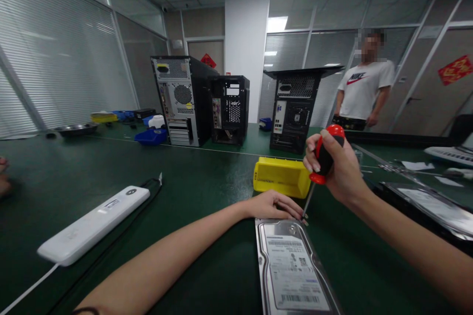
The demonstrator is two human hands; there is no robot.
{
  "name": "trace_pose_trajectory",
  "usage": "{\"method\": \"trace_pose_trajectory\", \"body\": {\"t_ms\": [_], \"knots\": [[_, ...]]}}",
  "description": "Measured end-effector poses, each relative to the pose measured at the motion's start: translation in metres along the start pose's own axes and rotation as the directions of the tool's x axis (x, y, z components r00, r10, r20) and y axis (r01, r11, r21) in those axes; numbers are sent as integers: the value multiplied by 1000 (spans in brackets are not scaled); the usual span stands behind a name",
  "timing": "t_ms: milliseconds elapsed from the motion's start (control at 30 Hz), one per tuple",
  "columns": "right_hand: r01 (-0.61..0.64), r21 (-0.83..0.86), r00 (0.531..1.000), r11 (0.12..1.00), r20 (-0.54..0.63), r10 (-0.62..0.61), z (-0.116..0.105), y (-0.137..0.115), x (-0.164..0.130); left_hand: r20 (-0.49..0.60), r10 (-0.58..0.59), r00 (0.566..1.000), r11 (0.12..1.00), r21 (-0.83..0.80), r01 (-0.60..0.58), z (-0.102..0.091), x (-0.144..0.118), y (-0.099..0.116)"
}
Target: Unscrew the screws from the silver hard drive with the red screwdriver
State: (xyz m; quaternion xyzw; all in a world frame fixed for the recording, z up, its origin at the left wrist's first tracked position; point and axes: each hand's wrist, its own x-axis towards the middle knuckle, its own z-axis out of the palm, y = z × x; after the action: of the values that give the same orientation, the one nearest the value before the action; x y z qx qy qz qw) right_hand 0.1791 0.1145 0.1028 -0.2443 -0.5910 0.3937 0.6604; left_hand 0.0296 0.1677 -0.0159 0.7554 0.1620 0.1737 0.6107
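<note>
A silver hard drive lies label up on the green table, cut off by the lower edge of the view. My left hand rests at its far end. Its fingers are bent together around the tip of the screwdriver; whatever they pinch there is too small or hidden to tell. In my right hand is a red and black screwdriver, gripped by the handle. Its shaft slants down to the drive's far right corner. Just beyond my hands sits a yellow plastic bin, tipped with its opening towards me.
Computer cases stand along the back. A white power strip with cables lies left, a blue bin and a metal bowl farther back. Another drive lies right. A person stands behind the table; another person's hand shows far left.
</note>
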Motion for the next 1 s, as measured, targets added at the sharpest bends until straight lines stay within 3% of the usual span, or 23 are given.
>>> {"method": "trace_pose_trajectory", "body": {"t_ms": [300,500,733,1000], "knots": [[-66,104,998,992,14,65,2,-1,-3,-28,-11,1000,998,63,12,2,-2,6],[-140,60,987,988,83,135,-2,-3,-2,-6,13,1000,991,134,-12,1,-4,7],[-104,130,994,986,33,100,-1,-3,-3,41,48,998,984,169,-54,1,-4,12],[-112,107,994,988,32,109,0,-2,-2,12,22,1000,984,176,-24,4,-6,18]]}}
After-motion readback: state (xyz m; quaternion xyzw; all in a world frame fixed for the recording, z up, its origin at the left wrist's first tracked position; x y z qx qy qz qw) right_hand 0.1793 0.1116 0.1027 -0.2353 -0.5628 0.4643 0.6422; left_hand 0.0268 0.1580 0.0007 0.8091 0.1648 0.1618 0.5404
